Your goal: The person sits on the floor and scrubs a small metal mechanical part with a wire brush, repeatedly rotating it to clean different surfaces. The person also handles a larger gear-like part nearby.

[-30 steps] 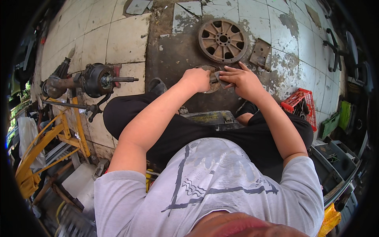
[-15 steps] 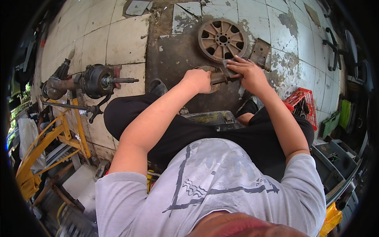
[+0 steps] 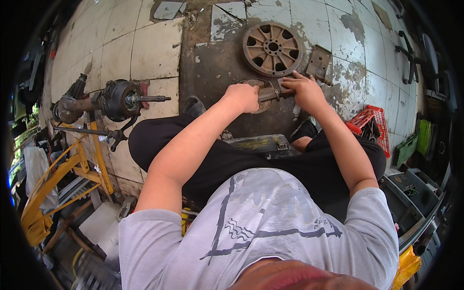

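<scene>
A rusty metal part [image 3: 267,94] with a short stem and a crosspiece lies in front of me, over a round brown disc [image 3: 261,107]. My left hand [image 3: 242,96] is closed in a fist around its left end, and what lies inside the fist is hidden. At the other end, my right hand [image 3: 306,92] has its fingertips on a small dark flat piece beside the crosspiece; the thumb side is partly hidden. Just beyond my hands a large toothed flywheel [image 3: 264,47] lies flat, and a rusty bracket plate [image 3: 319,61] rests to its right.
An axle assembly [image 3: 104,99] with a protruding shaft stands at left by a yellow metal frame [image 3: 79,162]. A red crate [image 3: 379,128] sits at right near dark bins [image 3: 411,191]. Between my legs is a dark case [image 3: 258,143]. Worn tiles [image 3: 157,55] surround the work spot.
My right hand has shifted slightly down, its fingers drawn in from over the crosspiece, and the flat piece shows less. My left hand keeps its hold in nearly the same place.
</scene>
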Motion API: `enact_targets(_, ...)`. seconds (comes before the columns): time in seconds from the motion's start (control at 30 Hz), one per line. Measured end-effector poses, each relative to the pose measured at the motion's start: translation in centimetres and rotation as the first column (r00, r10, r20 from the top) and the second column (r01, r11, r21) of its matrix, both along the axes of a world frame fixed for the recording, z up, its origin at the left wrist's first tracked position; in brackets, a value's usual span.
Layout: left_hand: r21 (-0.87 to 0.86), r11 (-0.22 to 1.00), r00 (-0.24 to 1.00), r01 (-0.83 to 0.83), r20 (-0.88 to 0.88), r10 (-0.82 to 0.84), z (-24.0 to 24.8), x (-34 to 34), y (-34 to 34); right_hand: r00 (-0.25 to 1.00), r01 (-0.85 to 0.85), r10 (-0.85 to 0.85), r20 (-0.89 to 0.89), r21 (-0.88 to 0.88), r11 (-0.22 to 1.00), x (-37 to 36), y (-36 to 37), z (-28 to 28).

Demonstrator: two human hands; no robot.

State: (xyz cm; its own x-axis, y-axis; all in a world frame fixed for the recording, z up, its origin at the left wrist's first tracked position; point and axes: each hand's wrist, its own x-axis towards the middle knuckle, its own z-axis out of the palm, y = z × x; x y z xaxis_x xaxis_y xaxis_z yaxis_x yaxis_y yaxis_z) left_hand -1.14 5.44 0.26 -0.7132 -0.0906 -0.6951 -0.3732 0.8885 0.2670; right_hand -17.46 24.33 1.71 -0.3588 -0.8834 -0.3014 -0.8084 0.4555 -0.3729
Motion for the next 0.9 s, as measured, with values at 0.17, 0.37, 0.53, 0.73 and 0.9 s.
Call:
enact_targets(0.17,-0.006,1.0,1.0,0.001,-0.007,-0.001,-0.1,0.0,0.0,0.976,-0.205,0.216,0.027,-0.232,0.951,1.6,-0.4,3.6)
enact_targets(0.37,-0.006,1.0,1.0,0.008,-0.007,-0.008,-0.4,0.0,0.0,0.999,-0.038,0.038,-0.027,0.008,0.999,-0.4,-0.1,1.6)
enact_targets(0.53,0.014,1.0,0.999,0.007,-0.035,-0.006,0.1,0.2,-0.1,0.949,-0.301,0.315,0.017,-0.248,0.921,2.7,0.0,4.7)
enact_targets(0.73,-0.009,1.0,1.0,0.008,0.0,-0.008,-0.3,-0.3,-0.2,0.949,-0.197,0.202,-0.241,0.043,0.979,-0.7,0.2,3.0)
enact_targets(0.9,-0.005,1.0,1.0,-0.007,0.003,0.007,0.5,-0.3,-0.3,0.942,-0.333,0.321,-0.1,-0.153,0.93,2.0,-0.2,5.2)
